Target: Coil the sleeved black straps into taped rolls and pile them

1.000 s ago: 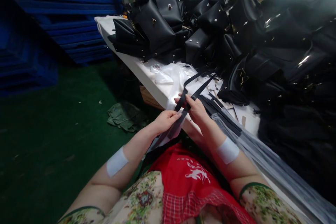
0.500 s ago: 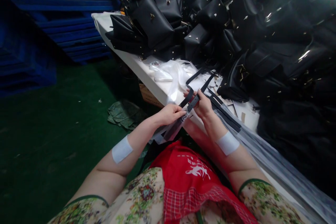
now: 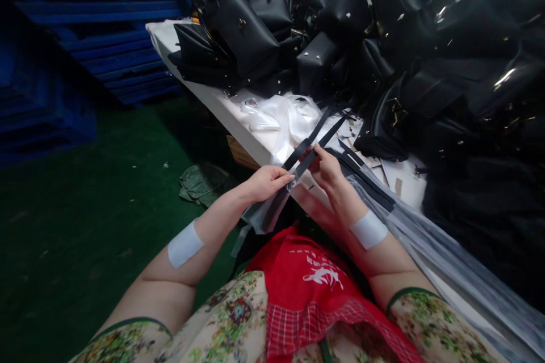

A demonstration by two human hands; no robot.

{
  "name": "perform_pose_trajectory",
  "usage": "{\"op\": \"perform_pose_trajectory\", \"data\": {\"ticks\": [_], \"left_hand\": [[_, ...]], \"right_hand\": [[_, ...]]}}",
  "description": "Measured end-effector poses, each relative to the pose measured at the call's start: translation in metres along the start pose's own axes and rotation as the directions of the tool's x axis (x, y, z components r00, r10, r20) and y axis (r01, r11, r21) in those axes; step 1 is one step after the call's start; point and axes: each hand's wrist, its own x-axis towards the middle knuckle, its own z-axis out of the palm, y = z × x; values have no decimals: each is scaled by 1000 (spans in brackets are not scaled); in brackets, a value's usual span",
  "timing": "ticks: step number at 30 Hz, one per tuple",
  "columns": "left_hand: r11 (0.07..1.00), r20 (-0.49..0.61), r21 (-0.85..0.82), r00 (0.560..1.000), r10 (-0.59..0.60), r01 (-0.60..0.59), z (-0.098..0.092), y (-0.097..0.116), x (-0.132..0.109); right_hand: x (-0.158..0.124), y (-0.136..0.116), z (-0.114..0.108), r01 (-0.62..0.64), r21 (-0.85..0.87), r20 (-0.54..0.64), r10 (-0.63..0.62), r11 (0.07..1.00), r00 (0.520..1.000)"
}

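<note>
Blue pallets [image 3: 123, 5], left of desk [image 3: 244, 137], cropped. Left hand [image 3: 269, 182], at desk's near edge, pinching black straps [image 3: 331, 133] in plastic [image 3: 275, 211]. Right hand [image 3: 326, 167], over desk, partly hidden, grasping straps. Black bags [image 3: 346, 14] atop desk, rightmost indistinct.

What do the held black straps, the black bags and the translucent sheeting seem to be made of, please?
Black straps: perhaps leather or imitation leather; flat, smooth, dull.
Black bags: likely similar, with soft sheen and creased panels.
Translucent sheeting: probably thin plastic film, judging by its cloudy, wrinkled look.
</note>
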Motion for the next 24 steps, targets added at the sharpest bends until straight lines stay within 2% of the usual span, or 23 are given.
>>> {"op": "perform_pose_trajectory", "data": {"ticks": [2, 5, 7, 9, 12, 14, 16, 18, 20, 22, 24], "left_hand": [[999, -20, -8, 999, -39, 39, -1, 1, -2], [997, -64, -35, 995, -77, 75, -1, 3, -2], [999, -98, 19, 995, -34, 36, -1, 4, -2], [995, -91, 100, 996, 20, -11, -1, 5, -4], [985, -6, 170, 999, 34, -33, 1, 7, -11], [979, 40, 201, 999, 28, -36, 4, 9, -17], [970, 28, 239, 999, 28, -34, 6, 12, -23], [966, -3, 256, 1000, 27, -25, 7, 18, -30], [968, 1, 249, 999, 33, -32, 6, 27, -42], [968, 37, 235, 996, 76, -83, 6, 39, -58], [965, 50, 206, 986, 157, -164, 7, 50, -77]], "right_hand": [[5, -1, 2, 64, -22, -18, -65, 998, 998], [-16, 10, 15, 161, -155, 100, -146, 975, 984], [-34, 18, 23, 153, -204, 199, -112, 967, 974], [-43, 22, 27, 80, -158, 252, -39, 984, 967], [-30, 11, 23, -87, 31, 204, 79, 996, 976], [-12, -3, 19, -146, 132, 143, 127, 981, 982], [0, -16, 19, -136, 141, 107, 122, 981, 987], [-4, -24, 24, -77, 85, 109, 67, 993, 992], [-25, -29, 34, 3, 18, 137, -5, 1000, 991], [-61, -35, 44, 56, -48, 213, -44, 997, 976], [-99, -42, 53, 112, -151, 377, -48, 982, 925]]}}
